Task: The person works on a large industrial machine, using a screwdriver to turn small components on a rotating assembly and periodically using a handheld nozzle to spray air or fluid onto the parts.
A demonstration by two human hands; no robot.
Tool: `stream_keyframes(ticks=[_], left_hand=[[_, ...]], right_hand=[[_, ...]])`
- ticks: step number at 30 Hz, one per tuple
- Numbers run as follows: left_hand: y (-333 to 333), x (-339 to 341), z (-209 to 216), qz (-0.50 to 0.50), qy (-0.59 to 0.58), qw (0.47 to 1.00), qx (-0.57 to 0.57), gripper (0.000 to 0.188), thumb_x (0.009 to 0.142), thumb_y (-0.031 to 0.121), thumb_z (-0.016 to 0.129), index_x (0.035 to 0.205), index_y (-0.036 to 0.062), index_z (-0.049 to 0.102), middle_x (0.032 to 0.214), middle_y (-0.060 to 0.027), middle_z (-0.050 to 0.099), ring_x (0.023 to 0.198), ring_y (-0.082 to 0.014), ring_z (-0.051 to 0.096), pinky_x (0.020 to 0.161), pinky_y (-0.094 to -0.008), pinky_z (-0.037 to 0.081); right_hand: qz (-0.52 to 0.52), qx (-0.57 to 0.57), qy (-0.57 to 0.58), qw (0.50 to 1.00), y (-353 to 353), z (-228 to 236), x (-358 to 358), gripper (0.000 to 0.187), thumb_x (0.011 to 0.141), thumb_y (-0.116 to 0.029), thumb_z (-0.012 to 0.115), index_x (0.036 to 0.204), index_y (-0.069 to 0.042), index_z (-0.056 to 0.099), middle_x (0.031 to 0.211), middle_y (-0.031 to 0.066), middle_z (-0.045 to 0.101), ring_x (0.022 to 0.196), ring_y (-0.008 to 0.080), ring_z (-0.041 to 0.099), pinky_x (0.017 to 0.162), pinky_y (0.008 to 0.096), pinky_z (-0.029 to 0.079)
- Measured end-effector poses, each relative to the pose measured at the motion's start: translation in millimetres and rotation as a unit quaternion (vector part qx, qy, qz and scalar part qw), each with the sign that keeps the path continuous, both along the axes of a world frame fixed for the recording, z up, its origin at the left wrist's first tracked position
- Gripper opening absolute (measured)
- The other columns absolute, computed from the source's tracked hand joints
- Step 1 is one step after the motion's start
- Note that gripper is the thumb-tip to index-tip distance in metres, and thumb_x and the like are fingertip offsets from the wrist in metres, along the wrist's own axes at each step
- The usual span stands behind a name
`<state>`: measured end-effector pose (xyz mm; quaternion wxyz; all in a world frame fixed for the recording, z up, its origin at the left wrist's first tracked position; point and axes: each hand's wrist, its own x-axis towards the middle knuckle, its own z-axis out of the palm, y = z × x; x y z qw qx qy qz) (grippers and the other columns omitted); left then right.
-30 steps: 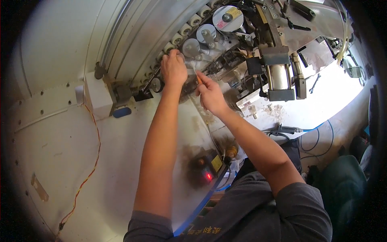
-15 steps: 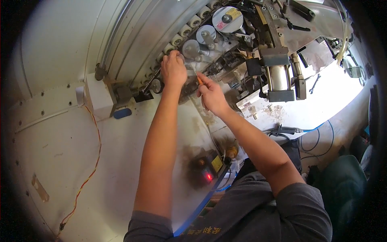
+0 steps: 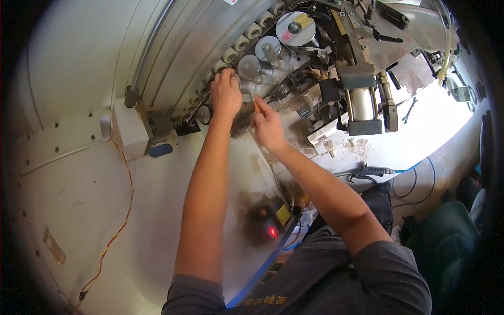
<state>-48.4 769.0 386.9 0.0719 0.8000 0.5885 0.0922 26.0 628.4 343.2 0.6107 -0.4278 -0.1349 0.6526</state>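
My left hand (image 3: 227,95) is closed over a small round metal part (image 3: 235,79) at the end of a row of rollers; its fingers hide most of it. Just right of it, my right hand (image 3: 269,126) grips a slim tool with an orange handle (image 3: 256,106). The tool's thin tip points up toward the machine, and its exact kind is too small to make out. Right above both hands sits a grey metal roller (image 3: 248,66), with a smaller disc-faced roller (image 3: 268,47) and a large shiny one (image 3: 295,29) beyond it.
Several white rollers (image 3: 241,43) line the metal guard. At right, a pneumatic cylinder (image 3: 363,102) juts over the bench. An air gun (image 3: 370,170) with a blue hose lies by my right arm. Below stands a box with a red light (image 3: 272,231). A twisted wire (image 3: 128,194) crosses the left panel.
My right hand has shifted slightly left and down with the orange-handled tool. My left hand keeps nearly the same place on the round metal part. The whole view has tilted a little.
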Motion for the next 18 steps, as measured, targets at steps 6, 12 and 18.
stream_keyframes(ticks=[6, 12, 18], left_hand=[[0, -6, -3, -0.032, -0.019, 0.999, 0.026, 0.027, 0.100, 0.023, 0.048, 0.119, 0.0103, 0.063, 0.121, -0.0175, 0.063, 0.110, -0.0434, 0.056, 0.097, -0.0519, 0.043], [1, -11, -2, -0.004, 0.013, 1.000, 0.021, 0.030, 0.101, 0.027, 0.046, 0.119, 0.0104, 0.063, 0.121, -0.0192, 0.062, 0.110, -0.0438, 0.056, 0.097, -0.0523, 0.043], [-6, 2, 8, 0.048, 0.048, 0.998, 0.002, 0.035, 0.102, 0.032, 0.043, 0.122, 0.0115, 0.063, 0.121, -0.0228, 0.062, 0.113, -0.0441, 0.056, 0.099, -0.0524, 0.043]], right_hand=[[0.000, 0.000, 0.010, 1.000, -8, 9, -6, 0.061, 0.094, -0.008, 0.040, 0.155, -0.010, 0.042, 0.069, 0.0043, 0.056, 0.045, 0.0140, 0.050, 0.043, 0.0314, 0.045], [0.002, -0.031, 0.039, 0.999, -5, 37, -10, 0.057, 0.096, -0.009, 0.042, 0.153, -0.009, 0.045, 0.065, 0.0028, 0.053, 0.045, 0.0121, 0.048, 0.045, 0.0312, 0.045], [-0.025, -0.010, 0.014, 1.000, 2, 22, -11, 0.055, 0.096, -0.010, 0.045, 0.151, -0.009, 0.049, 0.066, 0.0008, 0.053, 0.051, 0.0104, 0.047, 0.048, 0.0295, 0.044]])
